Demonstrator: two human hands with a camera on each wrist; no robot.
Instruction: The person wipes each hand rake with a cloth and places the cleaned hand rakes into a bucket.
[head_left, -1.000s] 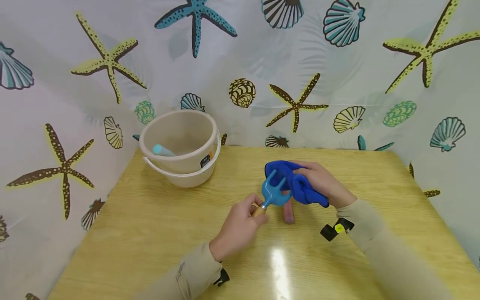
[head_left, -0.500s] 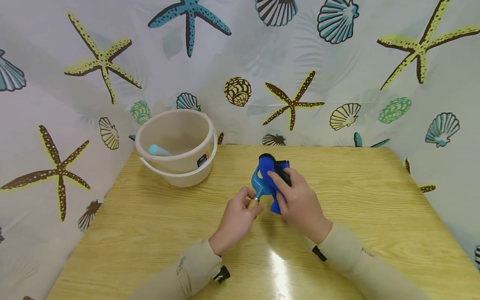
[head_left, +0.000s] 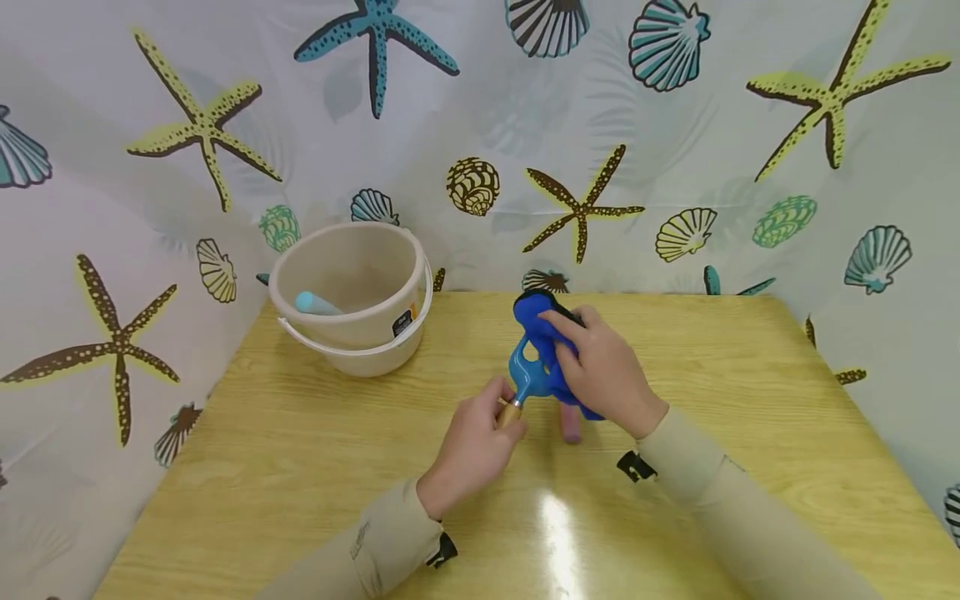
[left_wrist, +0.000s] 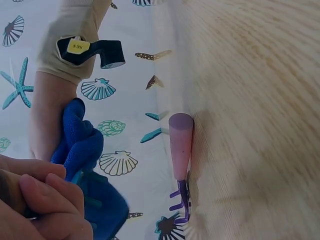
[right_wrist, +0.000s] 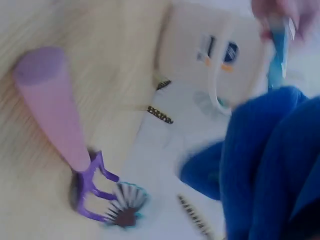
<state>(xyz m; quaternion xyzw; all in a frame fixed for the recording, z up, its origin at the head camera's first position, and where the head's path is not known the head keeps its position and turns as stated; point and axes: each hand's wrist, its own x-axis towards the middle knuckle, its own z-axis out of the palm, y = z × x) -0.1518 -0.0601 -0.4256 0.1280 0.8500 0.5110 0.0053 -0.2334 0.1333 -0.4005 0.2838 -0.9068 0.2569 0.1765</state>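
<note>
So, going left to right: the bucket [head_left: 367, 362] stands near the back left corner of the tabletop [head_left: 300, 467], with a light blue stick-like thing [head_left: 317, 303] leaning inside; I can't tell what that is.

Next is my left hand [head_left: 474, 446], fingers curled around the wooden handle of the blue garden fork [head_left: 527, 379]. The fork's up above the middle of the tabletop, not lying on it. Its long axis runs away from me with a bit of slant to the right: handle end toward the front edge, tines toward the back edge. Some of the tines are under the blue cloth [head_left: 546, 337], so I can't see them all.

My right hand [head_left: 607, 371] has that cloth bunched up in its grip, against the fork head. Looks to me like I'm mid-wipe. I'd say the next move calls for a steady left grip while the cloth works over the tines and between them.

Below the cloth, the pink-handled rake [head_left: 571, 425] lies on the tabletop, handle end toward the front edge, purple tines toward the back.
</note>
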